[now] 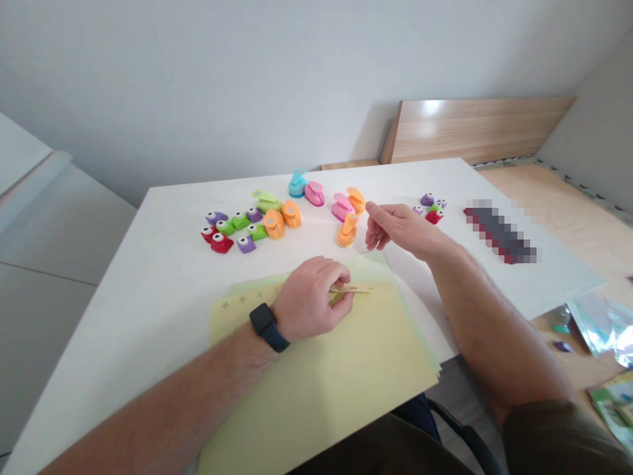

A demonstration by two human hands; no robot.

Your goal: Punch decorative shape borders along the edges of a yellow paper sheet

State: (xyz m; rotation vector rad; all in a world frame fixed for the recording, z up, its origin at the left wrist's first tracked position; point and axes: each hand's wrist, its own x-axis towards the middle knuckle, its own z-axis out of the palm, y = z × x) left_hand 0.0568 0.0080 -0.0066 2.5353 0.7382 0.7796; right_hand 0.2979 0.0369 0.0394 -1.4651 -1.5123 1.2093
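Observation:
My left hand [314, 297], with a dark watch [268, 326] on its wrist, is over a large yellow paper sheet [336, 369]. Its thumb and fingers pinch a thin pale-yellow strip [363, 289] with small marks; whether it is paper or wood I cannot tell. Star shapes [242, 299] run in a row near the sheet's top left edge. Pale green sheets [383, 264] show beneath the yellow one. My right hand [393, 227] is raised beside an orange craft punch [347, 231]. Its fingers curl loosely, apart from the thumb, with nothing visible in them.
Several small punches in red, green and purple [222, 243] stand on the white table [123, 297] at left. Larger orange [273, 224], blue [297, 185] and pink [314, 193] ones are further back. A blurred dark red object [499, 234] lies at right.

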